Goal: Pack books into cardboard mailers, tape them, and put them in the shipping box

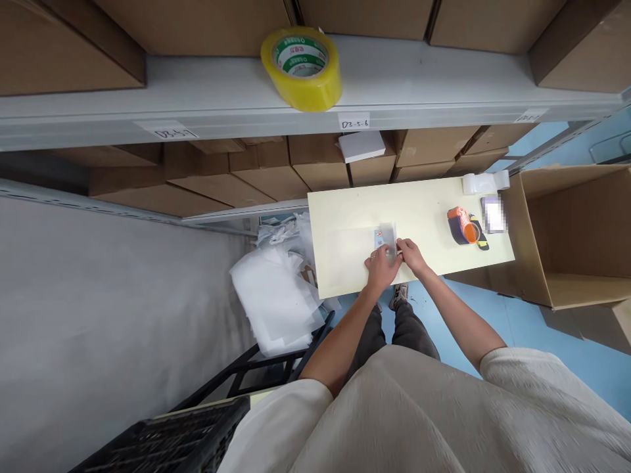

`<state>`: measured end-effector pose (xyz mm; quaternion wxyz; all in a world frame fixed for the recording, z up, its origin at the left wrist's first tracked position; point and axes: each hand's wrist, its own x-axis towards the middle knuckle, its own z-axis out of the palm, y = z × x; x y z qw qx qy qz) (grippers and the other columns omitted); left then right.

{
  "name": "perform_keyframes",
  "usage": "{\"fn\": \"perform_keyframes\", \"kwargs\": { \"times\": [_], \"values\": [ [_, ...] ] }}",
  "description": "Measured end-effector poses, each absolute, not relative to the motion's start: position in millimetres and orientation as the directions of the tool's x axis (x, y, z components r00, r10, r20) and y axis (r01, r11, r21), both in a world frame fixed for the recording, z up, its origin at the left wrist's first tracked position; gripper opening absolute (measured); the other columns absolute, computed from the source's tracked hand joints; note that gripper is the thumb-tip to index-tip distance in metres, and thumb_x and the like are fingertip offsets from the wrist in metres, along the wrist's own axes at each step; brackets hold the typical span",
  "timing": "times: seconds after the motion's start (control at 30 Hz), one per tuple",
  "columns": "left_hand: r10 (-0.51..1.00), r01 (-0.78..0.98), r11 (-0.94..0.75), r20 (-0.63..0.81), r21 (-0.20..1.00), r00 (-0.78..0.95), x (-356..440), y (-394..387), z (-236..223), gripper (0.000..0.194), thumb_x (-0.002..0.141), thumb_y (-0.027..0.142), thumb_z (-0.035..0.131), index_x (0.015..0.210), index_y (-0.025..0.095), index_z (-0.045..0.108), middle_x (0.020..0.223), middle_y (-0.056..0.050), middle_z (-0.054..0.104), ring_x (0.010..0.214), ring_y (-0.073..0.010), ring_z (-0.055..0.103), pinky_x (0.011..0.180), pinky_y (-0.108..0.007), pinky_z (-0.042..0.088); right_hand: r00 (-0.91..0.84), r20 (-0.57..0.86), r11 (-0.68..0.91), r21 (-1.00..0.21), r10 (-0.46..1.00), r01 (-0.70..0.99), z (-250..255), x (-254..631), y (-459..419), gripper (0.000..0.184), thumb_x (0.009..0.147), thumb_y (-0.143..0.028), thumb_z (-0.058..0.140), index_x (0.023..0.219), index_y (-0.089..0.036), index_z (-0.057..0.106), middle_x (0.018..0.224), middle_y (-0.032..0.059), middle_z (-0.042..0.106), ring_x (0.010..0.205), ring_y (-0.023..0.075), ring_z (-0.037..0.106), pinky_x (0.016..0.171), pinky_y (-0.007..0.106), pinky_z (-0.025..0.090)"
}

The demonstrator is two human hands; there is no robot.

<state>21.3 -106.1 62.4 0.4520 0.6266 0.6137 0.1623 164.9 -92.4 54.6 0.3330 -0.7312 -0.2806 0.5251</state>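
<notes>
On the pale yellow board lies a small flat printed item [379, 236], with translucent white wrapping sheet [391, 233] folded over its right side. The rest of the thin sheet stretches left over the board, hard to tell from its surface. My left hand [382, 268] is closed on the small item and wrapping, its fingers holding them down. Close beside it, my right hand [411, 255] pinches the right edge of the wrapping between thumb and fingers. My fingers hide part of the item.
An orange tape dispenser [462, 225] stands right on the board [424, 203], near a phone-like item [493, 214] and a white roll [486, 182]. An open carton [582, 223] adjoins it. White foam sheets [276, 295] pile left. Yellow tape [315, 90] sits on the shelf [394, 79].
</notes>
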Motion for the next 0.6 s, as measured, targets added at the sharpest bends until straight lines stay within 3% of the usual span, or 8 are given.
{"fn": "perform_keyframes", "kwargs": {
  "times": [0.17,0.33,0.5,0.6],
  "values": [
    [0.941,0.455,0.256,-0.328,0.853,0.086,-1.9,-96.7,63.2,0.032,0.096,0.041,0.075,0.117,0.027,0.057,0.115,-0.008,0.075,0.113,-0.0280,0.071,0.097,-0.040,0.052,0.156,-0.545,-0.553,-0.833,0.824,0.011,72.7,140.9,-89.5,0.054,0.089,-0.077,0.063,0.091,-0.023,0.068,0.096,0.0038,0.073,0.090,0.0211,0.065,0.086,0.036,0.054],
    [0.944,0.273,0.314,-0.329,0.909,0.010,-36.1,-89.1,45.2,0.006,0.102,0.031,0.060,0.105,0.026,0.059,0.105,-0.003,0.073,0.102,-0.0208,0.071,0.090,-0.031,0.054,0.010,-0.498,-0.498,-0.865,0.867,0.060,69.6,118.8,-83.2,0.045,0.090,-0.066,0.065,0.101,-0.023,0.075,0.105,0.0051,0.079,0.103,0.0227,0.069,0.098,0.039,0.053],
    [0.919,0.313,0.394,-0.374,0.864,-0.124,-69.8,-75.8,22.8,0.008,0.096,0.026,0.060,0.093,0.024,0.067,0.096,-0.003,0.069,0.090,-0.0207,0.067,0.085,-0.031,0.055,-0.055,-0.475,-0.468,-0.878,0.878,0.102,43.3,101.6,-83.3,0.032,0.090,-0.051,0.068,0.104,-0.023,0.077,0.111,0.0065,0.081,0.111,0.0246,0.071,0.106,0.042,0.053],
    [0.888,0.387,0.454,-0.446,0.803,-0.116,-81.1,-67.7,14.4,0.015,0.095,0.025,0.056,0.084,0.024,0.067,0.084,-0.002,0.067,0.084,-0.0219,0.066,0.081,-0.032,0.053,-0.055,-0.490,-0.474,-0.862,0.870,0.178,28.6,95.7,-87.0,0.026,0.091,-0.040,0.066,0.107,-0.023,0.078,0.117,0.0070,0.081,0.114,0.0254,0.071,0.110,0.043,0.053]
  ]
}}
